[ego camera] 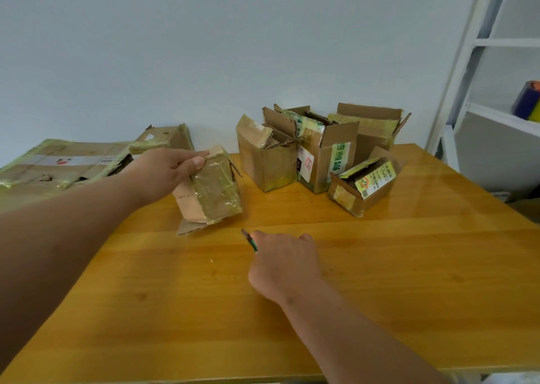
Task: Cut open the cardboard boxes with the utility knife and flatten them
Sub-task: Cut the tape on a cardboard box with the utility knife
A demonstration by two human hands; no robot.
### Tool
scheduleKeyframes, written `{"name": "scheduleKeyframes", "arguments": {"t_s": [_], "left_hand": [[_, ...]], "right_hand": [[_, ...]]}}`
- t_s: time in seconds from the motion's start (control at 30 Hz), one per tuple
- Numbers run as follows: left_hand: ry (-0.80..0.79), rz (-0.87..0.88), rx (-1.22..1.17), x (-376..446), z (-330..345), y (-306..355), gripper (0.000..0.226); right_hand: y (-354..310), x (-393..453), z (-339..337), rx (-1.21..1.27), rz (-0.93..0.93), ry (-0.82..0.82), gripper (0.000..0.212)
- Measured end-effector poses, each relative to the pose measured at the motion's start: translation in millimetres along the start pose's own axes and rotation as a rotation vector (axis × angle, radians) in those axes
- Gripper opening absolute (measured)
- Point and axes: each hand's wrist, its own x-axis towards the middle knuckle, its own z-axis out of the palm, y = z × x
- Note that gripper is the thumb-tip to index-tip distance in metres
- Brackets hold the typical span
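— From the head view, how far along are you?

— Partway, I'd judge. At the far left of the wooden surface (380, 281) lies a pile of flattened boxes (67, 161), already collapsed against the wall. My left hand (163, 173) holds a small taped box (210, 190) by its top edge, thumb on the near face, fingers (201, 153) curled over the far side. It is tilted, its lower corner resting on the surface, one bottom flap splayed loose beneath it. It looks squashed but not yet flat.

— And the knife?

— My right hand (285, 263) is closed round the utility knife (249, 240); only its green-and-dark tip pokes out, pointing toward the taped box but apart from it. The hand rests low on the surface, near the middle.

— What's left?

— A standing cluster at the back right: a plain brown box (267, 161) with torn flaps, a tall labelled box (324, 161) beside it, another open box (374, 132) behind, and a low box with a printed label (362, 187) in front. All four still hold their shape, so they need cutting and flattening.

— Anything else?

— A white shelf (502, 120) at the right, with something purple and yellow on it.
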Motion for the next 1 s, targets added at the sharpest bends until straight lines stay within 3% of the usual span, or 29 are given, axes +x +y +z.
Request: {"name": "scheduleKeyframes", "arguments": {"t_s": [0.13,0.27,0.4,0.47,0.7,0.83,1.0], "left_hand": [[-0.034,0.0,-0.043,-12,6,-11,0.042],[-0.053,0.005,-0.032,-16,9,-10,0.04],[-0.1,0.023,0.018,-24,8,-9,0.038],[-0.143,0.029,0.116,-28,7,-6,0.039],[-0.114,-0.003,0.47,-27,25,21,0.08],[-0.248,0.039,0.422,-21,25,24,0.071],[-0.359,0.018,0.241,-29,1,3,0.056]], "right_hand": [[16,-2,-6,0.074,0.081,0.063,0.032],[31,-2,-12,0.043,0.172,0.08,0.048],[38,0,-16,0.067,0.182,0.076,0.009],[40,2,-15,0.058,0.182,0.071,0.01],[35,8,-25,-0.317,0.188,-0.022,0.018],[40,-1,-24,-0.352,0.198,0.045,0.027],[31,-6,-14,-0.144,0.104,0.173,0.03]]}}
